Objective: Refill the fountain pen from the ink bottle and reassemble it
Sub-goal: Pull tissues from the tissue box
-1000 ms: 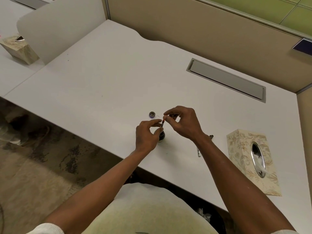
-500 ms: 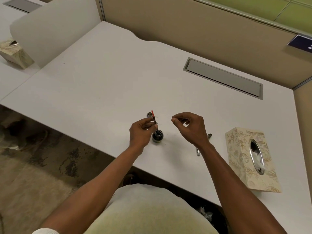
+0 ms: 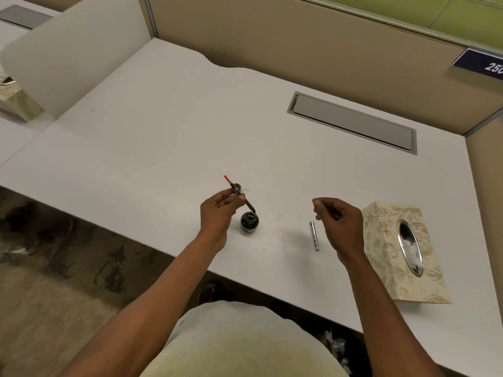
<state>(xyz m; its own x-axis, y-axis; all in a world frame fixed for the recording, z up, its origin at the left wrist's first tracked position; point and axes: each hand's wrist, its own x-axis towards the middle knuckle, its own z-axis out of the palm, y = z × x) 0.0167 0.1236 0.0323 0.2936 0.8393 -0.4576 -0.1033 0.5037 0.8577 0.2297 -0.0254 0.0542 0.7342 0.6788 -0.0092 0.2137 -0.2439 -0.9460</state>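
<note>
Left hand pinches pen, tip in ink bottle mouth; right hand loosely curled, holding nothing, above table.

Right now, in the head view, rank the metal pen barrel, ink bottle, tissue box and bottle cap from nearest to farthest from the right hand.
From the right hand:
1. Metal pen barrel, just to its left on the desk.
2. Tissue box, to its right.
3. Ink bottle, farther left, below the left hand.
4. Bottle cap, far left, behind the ink bottle.

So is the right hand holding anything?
No, the right hand hangs over the desk with loosely curled fingers and holds nothing.
</note>
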